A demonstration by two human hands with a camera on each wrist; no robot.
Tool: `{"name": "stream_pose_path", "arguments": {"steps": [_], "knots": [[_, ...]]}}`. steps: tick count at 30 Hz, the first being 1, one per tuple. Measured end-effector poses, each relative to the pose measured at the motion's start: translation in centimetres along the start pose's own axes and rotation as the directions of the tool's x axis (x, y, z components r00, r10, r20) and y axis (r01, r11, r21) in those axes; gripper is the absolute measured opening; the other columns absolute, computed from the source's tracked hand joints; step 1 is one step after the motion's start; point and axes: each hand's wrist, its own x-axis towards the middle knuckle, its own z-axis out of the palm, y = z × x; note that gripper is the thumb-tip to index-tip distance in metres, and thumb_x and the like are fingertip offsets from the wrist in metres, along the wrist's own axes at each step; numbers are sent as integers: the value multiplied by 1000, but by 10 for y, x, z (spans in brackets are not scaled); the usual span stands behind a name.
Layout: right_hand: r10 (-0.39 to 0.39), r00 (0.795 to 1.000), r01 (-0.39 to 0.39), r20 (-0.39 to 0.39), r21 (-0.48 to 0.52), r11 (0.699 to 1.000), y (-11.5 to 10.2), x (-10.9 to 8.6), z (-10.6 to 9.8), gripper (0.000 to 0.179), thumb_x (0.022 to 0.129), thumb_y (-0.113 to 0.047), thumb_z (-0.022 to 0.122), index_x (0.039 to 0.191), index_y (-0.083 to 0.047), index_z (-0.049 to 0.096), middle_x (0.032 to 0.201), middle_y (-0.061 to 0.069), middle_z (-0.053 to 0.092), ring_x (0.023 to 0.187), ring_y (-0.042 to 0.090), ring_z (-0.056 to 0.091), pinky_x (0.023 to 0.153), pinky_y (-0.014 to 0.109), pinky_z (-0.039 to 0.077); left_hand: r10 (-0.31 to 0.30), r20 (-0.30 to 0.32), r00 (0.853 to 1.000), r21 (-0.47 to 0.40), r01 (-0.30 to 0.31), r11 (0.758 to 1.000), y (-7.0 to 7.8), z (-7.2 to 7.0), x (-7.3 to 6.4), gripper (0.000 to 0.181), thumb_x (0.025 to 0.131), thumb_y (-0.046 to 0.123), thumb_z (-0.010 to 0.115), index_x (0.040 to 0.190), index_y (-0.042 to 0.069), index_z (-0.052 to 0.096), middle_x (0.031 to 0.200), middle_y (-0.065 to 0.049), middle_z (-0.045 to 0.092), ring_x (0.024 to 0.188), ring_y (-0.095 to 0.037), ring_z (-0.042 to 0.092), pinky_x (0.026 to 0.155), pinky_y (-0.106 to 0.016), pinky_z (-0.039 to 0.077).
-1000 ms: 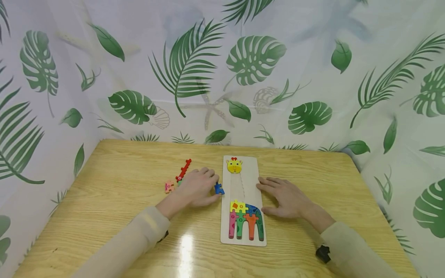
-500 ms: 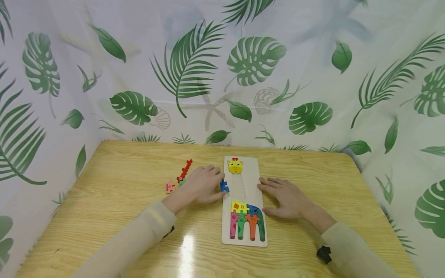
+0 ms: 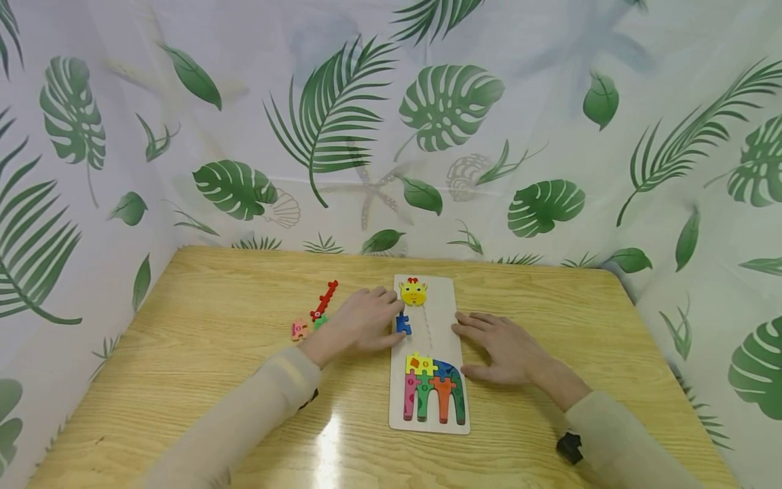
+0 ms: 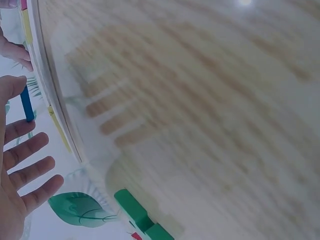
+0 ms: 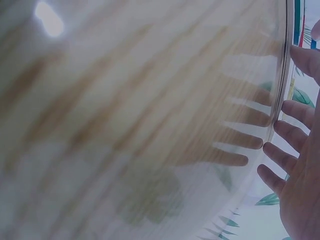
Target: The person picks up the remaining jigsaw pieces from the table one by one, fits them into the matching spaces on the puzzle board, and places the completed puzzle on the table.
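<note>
Between thumb and index finger, my left hand pinches a blue puzzle piece over the left side of a pale wooden puzzle board. The left wrist view shows that blue piece edge-on, the other fingers spread. Along the board's right edge lies my right hand, its fingertips and thumb touching the edge and its fingers loosely extended. A yellow giraffe head sits at the board's top. Yellow, blue, pink, green and orange pieces form the body and legs at the bottom; the neck area between is bare wood.
Left of my left hand, a red knobbed strip, a pink puzzle piece and a partly hidden green piece lie on the wooden table. A leaf-patterned cloth hangs behind the table.
My left hand has moved right, bringing the blue piece from beside the board's left edge to over the board. The right hand stays in place.
</note>
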Motion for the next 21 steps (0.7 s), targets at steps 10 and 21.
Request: {"name": "stream_pose_path", "arguments": {"steps": [10,21], "knots": [[3,1000,-3,0,-7,1000,0,0,0,78,94,-65,63,155,-19,54,165,9,48,149,41,49,117,66,44,25,13,1000,54,-25,998,2,6,10,55,100,58,64,136,17,64,131,-2,69,122,-22,65,100,-39,59],[14,1000,-14,10,4,1000,-1,0,0,78,93,-65,63,156,-19,53,166,8,47,150,39,48,118,65,42,20,21,1000,41,-21,999,3,10,17,55,100,60,63,136,19,63,129,0,68,118,-19,64,97,-36,58]]}}
